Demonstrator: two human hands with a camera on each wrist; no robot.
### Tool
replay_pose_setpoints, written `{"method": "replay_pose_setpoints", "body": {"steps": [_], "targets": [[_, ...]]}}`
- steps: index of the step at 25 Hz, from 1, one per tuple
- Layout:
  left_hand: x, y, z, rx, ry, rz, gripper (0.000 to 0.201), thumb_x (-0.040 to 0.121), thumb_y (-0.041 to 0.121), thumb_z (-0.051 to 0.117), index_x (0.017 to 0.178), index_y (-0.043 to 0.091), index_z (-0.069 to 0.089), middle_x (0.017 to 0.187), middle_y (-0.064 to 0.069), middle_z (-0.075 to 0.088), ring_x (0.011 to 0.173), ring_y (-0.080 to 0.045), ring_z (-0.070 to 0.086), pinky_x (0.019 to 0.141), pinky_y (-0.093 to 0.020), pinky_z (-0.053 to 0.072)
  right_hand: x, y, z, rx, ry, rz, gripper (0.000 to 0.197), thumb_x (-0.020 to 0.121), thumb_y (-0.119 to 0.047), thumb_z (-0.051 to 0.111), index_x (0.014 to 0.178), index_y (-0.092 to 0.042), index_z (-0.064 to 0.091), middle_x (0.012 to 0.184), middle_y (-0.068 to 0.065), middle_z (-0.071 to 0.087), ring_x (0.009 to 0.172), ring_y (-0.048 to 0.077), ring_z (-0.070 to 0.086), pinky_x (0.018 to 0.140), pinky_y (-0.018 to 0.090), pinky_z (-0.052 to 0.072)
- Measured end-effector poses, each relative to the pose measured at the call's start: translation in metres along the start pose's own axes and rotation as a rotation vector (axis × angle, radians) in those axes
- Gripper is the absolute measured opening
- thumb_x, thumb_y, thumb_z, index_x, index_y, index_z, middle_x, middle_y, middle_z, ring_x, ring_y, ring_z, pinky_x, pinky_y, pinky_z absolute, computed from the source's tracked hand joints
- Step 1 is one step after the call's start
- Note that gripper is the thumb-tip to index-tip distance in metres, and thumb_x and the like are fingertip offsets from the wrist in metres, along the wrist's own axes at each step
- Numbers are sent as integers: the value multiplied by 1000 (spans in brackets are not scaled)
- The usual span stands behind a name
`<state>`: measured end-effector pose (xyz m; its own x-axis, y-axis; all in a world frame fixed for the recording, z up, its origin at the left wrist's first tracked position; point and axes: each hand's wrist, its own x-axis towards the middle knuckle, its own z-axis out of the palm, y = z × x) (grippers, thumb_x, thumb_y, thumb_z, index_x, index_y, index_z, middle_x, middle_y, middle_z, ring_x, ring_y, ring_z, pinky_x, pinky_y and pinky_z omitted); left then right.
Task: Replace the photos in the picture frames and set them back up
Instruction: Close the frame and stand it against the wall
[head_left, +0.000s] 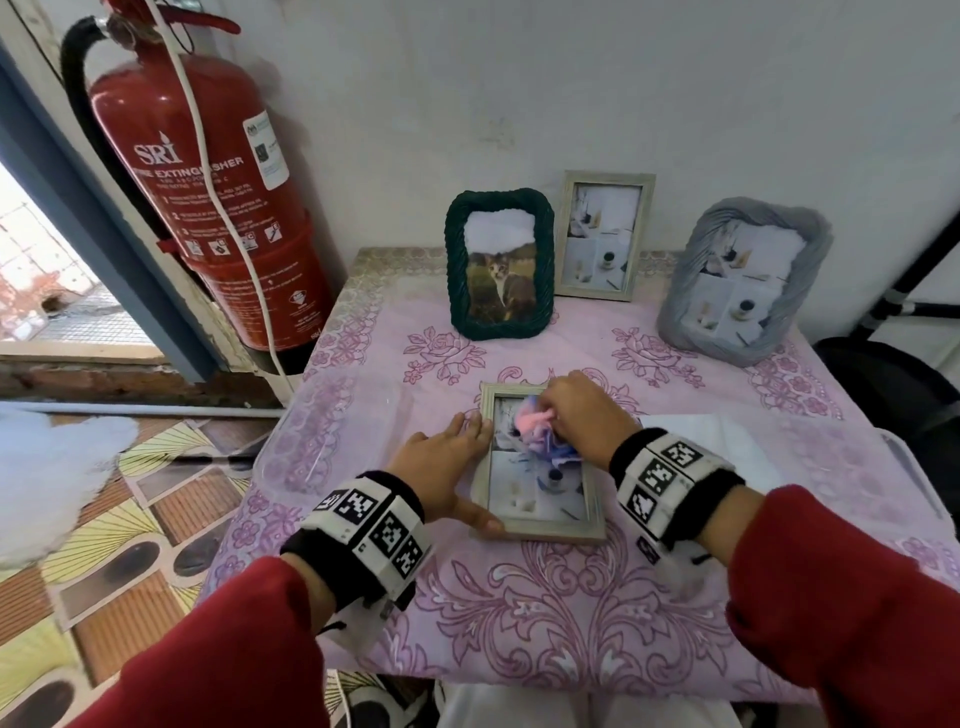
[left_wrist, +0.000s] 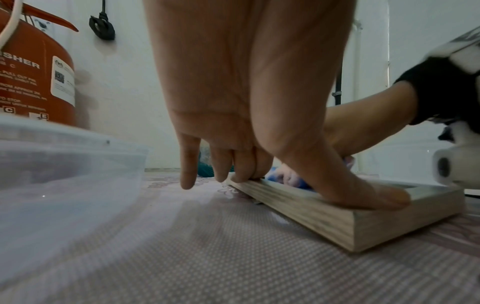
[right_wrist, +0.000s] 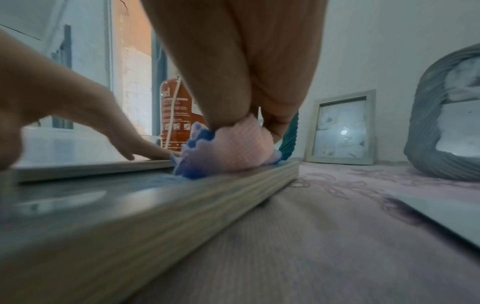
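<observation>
A pale wooden picture frame lies face up on the pink tablecloth, a photo under its glass. My left hand rests on the frame's left rail, fingers straight on the far corner and thumb pressing the near end. My right hand grips a crumpled pink and blue cloth and presses it on the glass near the frame's far end. At the back stand a dark green woven frame with a cat photo, a second pale wooden frame and a grey woven frame.
A clear plastic container sits on the table's left side, close to my left hand. White sheets lie to the right of the frame. A red fire extinguisher hangs left of the table. A black stand is at far right.
</observation>
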<state>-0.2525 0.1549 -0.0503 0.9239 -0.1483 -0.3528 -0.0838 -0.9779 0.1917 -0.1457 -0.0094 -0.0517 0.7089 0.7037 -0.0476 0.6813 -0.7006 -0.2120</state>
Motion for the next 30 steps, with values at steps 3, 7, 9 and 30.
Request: {"method": "replay_pose_setpoints", "body": {"steps": [3,7,9,30], "targets": [[1,-1,1,-21,3,20,112,68,58,70,150,13,8,159,-7,-1,147,-17,3,115,-41,24,17,0,-2,65,13,62,19,82,-9,52,86,0,69,92,19,68,90,32,58,73,32,41],[1,1,1,54,17,14,110,69,61,67,150,12,9,159,-7,2,147,-17,6,113,-40,25,13,-11,-1,150,-42,24,17,78,-3,56,89,0,69,89,18,65,86,30,59,71,31,41],[0,3,1,88,18,-3,111,69,63,66,150,13,8,159,-7,2,147,-16,5,113,-41,24,0,-22,5,112,-70,-51,15,83,-7,56,93,-2,66,94,14,60,92,27,53,76,33,40],[2,-1,2,-16,10,34,110,69,60,69,149,11,11,159,-9,1,147,-18,5,114,-40,25,24,-9,-7,52,-47,16,21,81,-4,54,95,0,70,98,21,67,95,34,58,77,33,41]]}}
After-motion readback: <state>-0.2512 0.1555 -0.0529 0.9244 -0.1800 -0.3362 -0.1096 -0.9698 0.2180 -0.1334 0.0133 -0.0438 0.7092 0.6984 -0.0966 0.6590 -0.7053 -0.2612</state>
